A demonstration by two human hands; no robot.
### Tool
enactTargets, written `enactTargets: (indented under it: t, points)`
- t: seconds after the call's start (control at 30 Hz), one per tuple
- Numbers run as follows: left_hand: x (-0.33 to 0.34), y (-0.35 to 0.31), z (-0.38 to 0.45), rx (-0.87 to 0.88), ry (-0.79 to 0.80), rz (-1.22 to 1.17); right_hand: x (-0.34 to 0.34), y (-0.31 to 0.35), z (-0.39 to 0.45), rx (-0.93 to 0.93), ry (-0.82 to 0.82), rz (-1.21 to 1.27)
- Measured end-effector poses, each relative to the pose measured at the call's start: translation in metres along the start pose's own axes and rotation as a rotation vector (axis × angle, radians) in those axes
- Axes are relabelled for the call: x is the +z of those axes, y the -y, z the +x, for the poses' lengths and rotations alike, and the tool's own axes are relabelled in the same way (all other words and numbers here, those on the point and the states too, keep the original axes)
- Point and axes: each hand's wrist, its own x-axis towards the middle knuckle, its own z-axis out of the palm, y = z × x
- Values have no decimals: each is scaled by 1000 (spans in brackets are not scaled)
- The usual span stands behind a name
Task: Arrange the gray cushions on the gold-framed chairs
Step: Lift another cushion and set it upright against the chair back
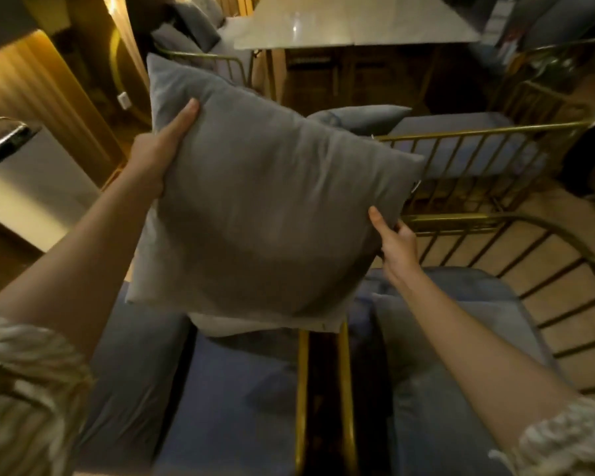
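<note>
I hold a large square gray cushion [265, 207] up in the air with both hands. My left hand [158, 146] grips its upper left edge, thumb on the front. My right hand [397, 245] grips its lower right edge. The cushion hangs tilted above two gold-framed chairs with blue-gray seats, the left chair [220, 389] and the right chair [443, 389], which stand side by side below me. Another gray cushion [402, 324] lies on the right chair under my right forearm. A pale cushion [241, 326] peeks out beneath the held one.
A further gold-framed chair [468, 146] with a gray cushion [358, 118] stands ahead, by a white marble table [354, 25]. Another chair with cushions [189, 29] stands at the table's left. A white bin [24, 180] stands at left. Wooden floor shows at right.
</note>
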Motion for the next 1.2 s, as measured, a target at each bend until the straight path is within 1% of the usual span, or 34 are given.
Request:
enactTargets:
  t: [0.07,0.17,0.3,0.37,0.5,0.63,0.73,0.8,0.9,1.0,1.1,1.2]
  points:
    - [44,-16,-11,-13,3,-21,-39,31,18,-41,-16,29]
    - [122,-23,-26,-27,52,-95,-106,78,49,-83,-45,57]
    - [222,-9,-41,-110,182,-221,-195,125,90,-104,-67,3]
    - [270,1,-49,-153,190,-266,-234,144,109,-102,-64,-55]
    - [348,23,-58,-196,218,-331,-283,164,146,-79,-38,-96]
    - [403,46,-49,-217,198,-355,-324,155,190,9,-18,-135]
    - [434,68,-37,-222,233,-337,-346,136,217,82,-45,-185]
    - [453,82,-29,-259,214,-328,-360,119,236,127,-44,-193]
    - [474,103,-17,-315,206,-288,-375,95,249,176,-33,-212]
    - [489,129,-6,-348,257,-263,-392,65,250,236,-76,-237]
    - [497,146,-3,-369,295,-234,-403,43,249,230,-124,-242]
    - [503,156,0,-372,258,-162,-401,31,256,199,-168,-332]
